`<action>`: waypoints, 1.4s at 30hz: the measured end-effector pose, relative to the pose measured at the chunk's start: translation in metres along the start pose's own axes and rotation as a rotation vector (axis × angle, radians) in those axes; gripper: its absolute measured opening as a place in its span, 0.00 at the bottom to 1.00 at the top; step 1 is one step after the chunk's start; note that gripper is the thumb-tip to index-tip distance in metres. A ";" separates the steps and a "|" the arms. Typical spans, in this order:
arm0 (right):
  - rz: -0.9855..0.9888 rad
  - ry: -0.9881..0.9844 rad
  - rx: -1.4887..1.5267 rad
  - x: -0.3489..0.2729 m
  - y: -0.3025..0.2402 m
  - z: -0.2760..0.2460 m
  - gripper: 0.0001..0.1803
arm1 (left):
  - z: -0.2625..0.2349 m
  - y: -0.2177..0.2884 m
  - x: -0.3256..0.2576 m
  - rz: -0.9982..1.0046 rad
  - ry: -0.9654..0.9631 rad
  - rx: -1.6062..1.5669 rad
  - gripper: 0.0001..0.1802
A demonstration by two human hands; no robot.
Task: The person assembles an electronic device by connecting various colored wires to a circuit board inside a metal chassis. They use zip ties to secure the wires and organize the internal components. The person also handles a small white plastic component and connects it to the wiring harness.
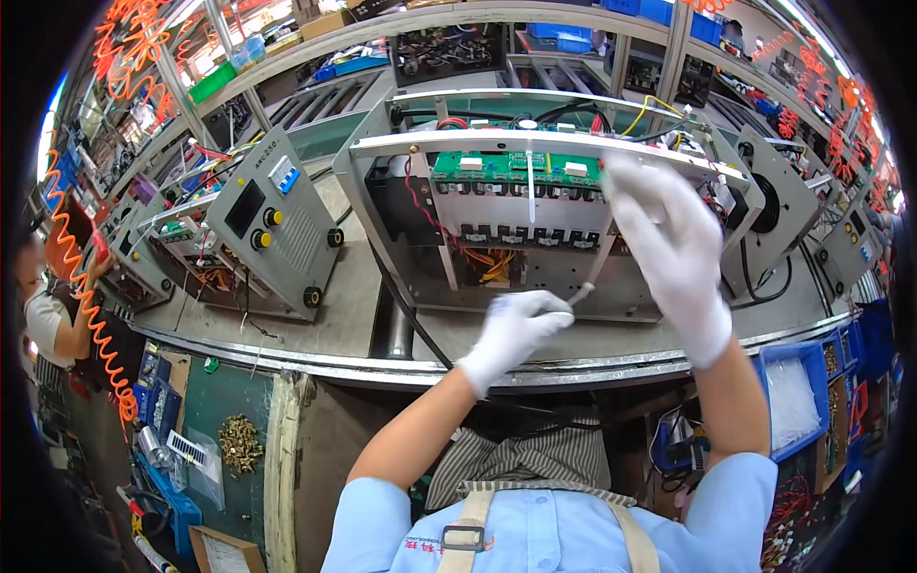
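Two gloves | left hand pinching cable tie | right hand spread on chassis

Two gloved hands, left and right, one open metal chassis, one green circuit board.

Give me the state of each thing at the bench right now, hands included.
Left hand: gloved, closed on a small grey tool.
Small grey tool: held, tip toward the chassis.
Right hand: gloved, fingers spread on the chassis top edge.
Open metal chassis: uncovered, on the conveyor.
Green circuit board: mounted, exposed.
White cable tie: hanging vertical over the board.
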State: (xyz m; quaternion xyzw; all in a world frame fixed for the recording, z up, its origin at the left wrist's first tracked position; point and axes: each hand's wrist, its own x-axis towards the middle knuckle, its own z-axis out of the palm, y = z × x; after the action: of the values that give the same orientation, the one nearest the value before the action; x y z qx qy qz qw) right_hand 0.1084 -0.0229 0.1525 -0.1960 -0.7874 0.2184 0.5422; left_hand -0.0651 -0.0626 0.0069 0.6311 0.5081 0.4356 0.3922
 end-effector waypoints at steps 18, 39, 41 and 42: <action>0.512 0.192 0.597 -0.093 0.058 0.088 0.16 | -0.073 -0.040 -0.013 -0.154 0.639 -0.359 0.22; 0.622 0.188 0.463 -0.077 0.087 0.172 0.15 | -0.084 -0.080 0.023 -0.047 0.478 -1.375 0.07; 0.393 0.166 0.143 -0.080 0.089 0.171 0.13 | -0.076 -0.058 0.016 -0.024 0.637 -1.094 0.06; 0.460 0.162 0.135 -0.081 0.083 0.171 0.11 | -0.071 -0.050 0.012 -0.010 0.706 -0.952 0.06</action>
State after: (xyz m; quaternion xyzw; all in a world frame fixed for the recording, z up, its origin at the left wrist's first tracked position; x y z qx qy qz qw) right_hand -0.0194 -0.0208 -0.0105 -0.3505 -0.6595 0.3717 0.5514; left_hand -0.1465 -0.0381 -0.0159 0.2003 0.3597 0.7972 0.4415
